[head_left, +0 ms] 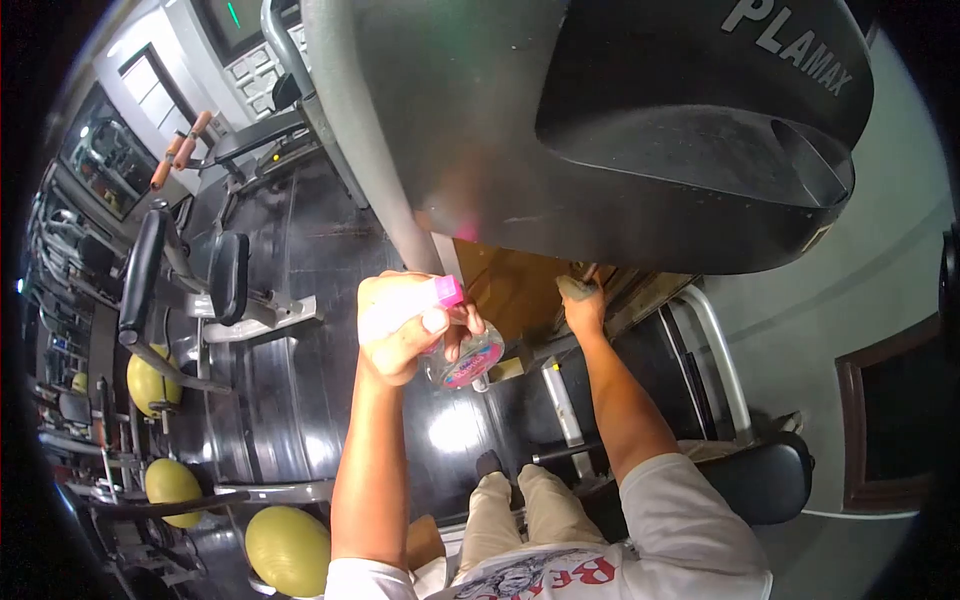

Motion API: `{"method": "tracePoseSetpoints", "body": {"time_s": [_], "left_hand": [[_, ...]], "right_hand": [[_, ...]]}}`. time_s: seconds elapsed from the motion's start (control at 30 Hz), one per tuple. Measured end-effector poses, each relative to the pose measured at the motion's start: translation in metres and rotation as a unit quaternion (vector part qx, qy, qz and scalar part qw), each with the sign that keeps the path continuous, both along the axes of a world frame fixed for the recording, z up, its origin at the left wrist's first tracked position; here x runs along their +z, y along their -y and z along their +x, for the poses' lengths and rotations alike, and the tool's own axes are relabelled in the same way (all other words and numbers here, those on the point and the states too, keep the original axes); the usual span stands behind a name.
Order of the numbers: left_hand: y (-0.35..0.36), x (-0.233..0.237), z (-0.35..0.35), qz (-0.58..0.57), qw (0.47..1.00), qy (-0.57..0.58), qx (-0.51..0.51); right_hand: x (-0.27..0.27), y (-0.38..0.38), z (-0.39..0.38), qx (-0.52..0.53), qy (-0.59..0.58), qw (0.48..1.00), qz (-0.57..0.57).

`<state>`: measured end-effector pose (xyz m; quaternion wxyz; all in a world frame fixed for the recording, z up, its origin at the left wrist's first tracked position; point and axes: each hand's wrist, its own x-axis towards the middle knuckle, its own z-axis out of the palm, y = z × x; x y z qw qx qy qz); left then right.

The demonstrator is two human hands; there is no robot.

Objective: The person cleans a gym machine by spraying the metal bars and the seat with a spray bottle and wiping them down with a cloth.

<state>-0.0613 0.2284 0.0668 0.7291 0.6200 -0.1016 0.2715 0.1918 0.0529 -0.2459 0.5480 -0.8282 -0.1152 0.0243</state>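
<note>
My left hand (pixel 392 325) is wrapped round a clear spray bottle (pixel 470 360) with a pink nozzle and a colourful label. The nozzle points toward the grey gym machine housing (pixel 470 150), just below its lower edge. Farther right, my right hand (pixel 584 312) is closed on a greyish cloth (pixel 577 289). It reaches under the housing, beside the brown panel (pixel 515 290) and the machine's side rails. Part of the cloth is hidden by the fingers.
The large black cover (pixel 690 150) marked PLAMAX overhangs both hands. A black padded seat (pixel 755 478) is at lower right. On the left, a padded exercise machine (pixel 228 278) stands on the black floor, with a yellow-green ball (pixel 288 550) and others nearby.
</note>
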Motion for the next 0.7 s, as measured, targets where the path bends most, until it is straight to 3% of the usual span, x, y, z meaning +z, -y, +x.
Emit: {"method": "tracePoseSetpoints", "body": {"time_s": [0.17,0.27,0.3,0.4,0.53,0.7], "left_hand": [[-0.002,-0.004,0.002,-0.03,0.998,0.038,-0.042],[-0.003,-0.009,0.002,-0.047,0.997,0.043,-0.049],[-0.004,-0.011,0.002,-0.056,0.996,0.042,-0.049],[-0.004,-0.007,-0.001,-0.072,0.996,0.001,-0.043],[-0.005,-0.016,0.002,-0.083,0.994,0.03,-0.058],[-0.005,-0.015,0.001,-0.002,0.998,0.039,-0.054]], "right_hand": [[0.032,0.0,-0.02,-0.028,0.022,0.998,-0.059],[0.015,0.0,-0.017,-0.034,0.048,0.998,-0.033],[0.038,0.0,-0.028,-0.046,0.097,0.99,-0.092],[0.029,-0.001,-0.025,-0.057,0.072,0.994,-0.063],[0.019,0.003,-0.026,-0.074,-0.023,0.994,-0.073],[0.004,0.002,-0.023,-0.088,-0.001,0.994,-0.064]]}}
